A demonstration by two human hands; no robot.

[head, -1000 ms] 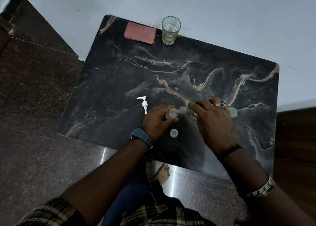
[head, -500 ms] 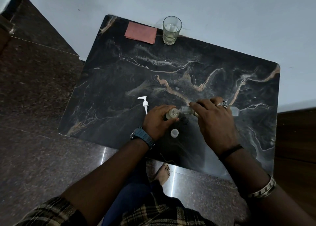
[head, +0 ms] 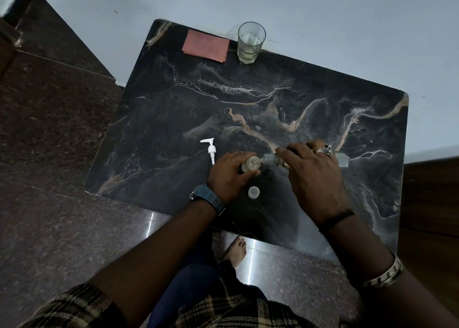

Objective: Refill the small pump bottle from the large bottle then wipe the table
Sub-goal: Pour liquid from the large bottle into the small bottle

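Observation:
My left hand (head: 229,176) grips the small clear bottle (head: 251,165), which stands upright on the dark marble table (head: 173,109) with its neck uncovered. My right hand (head: 314,178) holds the large clear bottle (head: 272,159) tipped on its side, its mouth against the small bottle's neck and its base (head: 342,159) sticking out past my fingers. The white pump head (head: 210,148) lies on the table left of my left hand. A small white cap (head: 253,192) sits between my wrists.
A folded pink cloth (head: 205,44) and a drinking glass (head: 250,42) with some liquid stand at the table's far edge against the wall. The table's near edge runs just under my forearms. My bare foot (head: 236,249) rests on the glossy dark floor.
None of the objects or hands has visibly moved; the large bottle stays tipped against the small one.

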